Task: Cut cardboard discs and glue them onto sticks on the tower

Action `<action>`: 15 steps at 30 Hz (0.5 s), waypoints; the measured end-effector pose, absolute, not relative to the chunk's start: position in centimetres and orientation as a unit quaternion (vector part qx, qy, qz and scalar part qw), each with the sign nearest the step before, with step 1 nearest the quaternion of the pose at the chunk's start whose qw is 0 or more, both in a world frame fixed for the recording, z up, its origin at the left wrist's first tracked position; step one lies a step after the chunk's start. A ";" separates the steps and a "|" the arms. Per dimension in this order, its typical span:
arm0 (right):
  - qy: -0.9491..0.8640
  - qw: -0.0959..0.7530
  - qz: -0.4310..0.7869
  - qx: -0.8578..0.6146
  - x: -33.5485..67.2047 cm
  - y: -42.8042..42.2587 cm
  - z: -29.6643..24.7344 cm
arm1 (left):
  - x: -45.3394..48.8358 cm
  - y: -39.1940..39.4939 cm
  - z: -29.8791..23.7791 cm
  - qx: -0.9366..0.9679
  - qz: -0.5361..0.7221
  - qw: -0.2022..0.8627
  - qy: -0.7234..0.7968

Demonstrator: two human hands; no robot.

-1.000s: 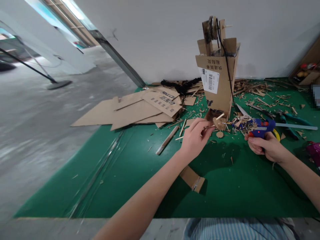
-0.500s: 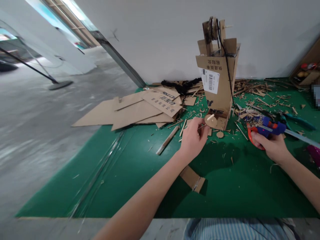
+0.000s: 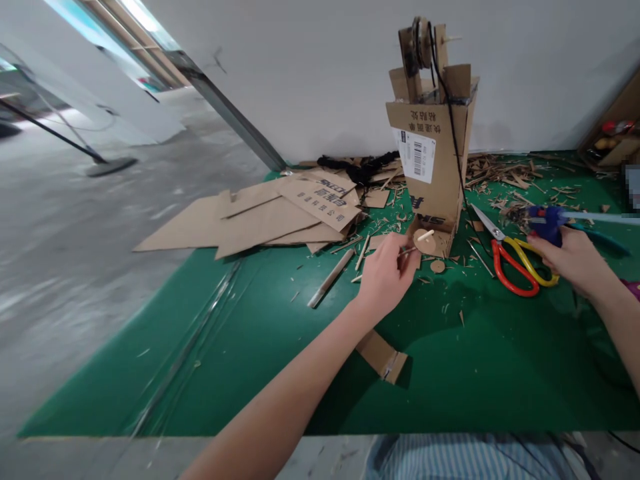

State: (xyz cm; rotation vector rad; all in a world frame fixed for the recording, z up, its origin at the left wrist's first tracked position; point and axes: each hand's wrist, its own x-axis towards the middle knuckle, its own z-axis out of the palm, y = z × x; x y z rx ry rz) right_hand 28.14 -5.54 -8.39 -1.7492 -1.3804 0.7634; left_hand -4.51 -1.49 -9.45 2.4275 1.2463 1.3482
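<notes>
My left hand (image 3: 384, 272) is closed in a pinch on a small cardboard disc (image 3: 424, 245) with a pale wooden stick through its middle, in front of the tall cardboard box (image 3: 443, 180). The pinching fingertips are partly hidden. Over at the right, my right hand (image 3: 575, 257) grips a blue hot glue gun (image 3: 549, 225), held above the table, with a clear glue stick coming out of its back. Scissors (image 3: 515, 265) with red and yellow handles lie just left of that hand. A smaller cardboard disc (image 3: 437, 267) rests on the table between the hands.
Flat cardboard sheets (image 3: 280, 217) are piled at the back left of the green table (image 3: 240, 360). A flat strip (image 3: 331, 279) and a folded cardboard piece (image 3: 385, 358) lie near my left arm. Scraps (image 3: 505, 170) litter the back; a wheel (image 3: 423, 43) tops the box.
My right hand has moved right with the glue gun, away from the scissors, which now show fully. The left hand keeps its hold on the disc. The view has shifted slightly.
</notes>
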 end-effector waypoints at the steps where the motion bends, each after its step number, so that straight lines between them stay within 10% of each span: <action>1: -0.516 0.388 0.327 -0.690 27.9 -5.6 -8.4 | -4.5 -1.5 -9.5 0.801 0.435 0.049 0.409; 15: -0.572 0.277 0.181 -0.750 28.2 -5.1 -8.8 | -4.4 -1.5 -9.8 0.839 0.380 0.023 0.389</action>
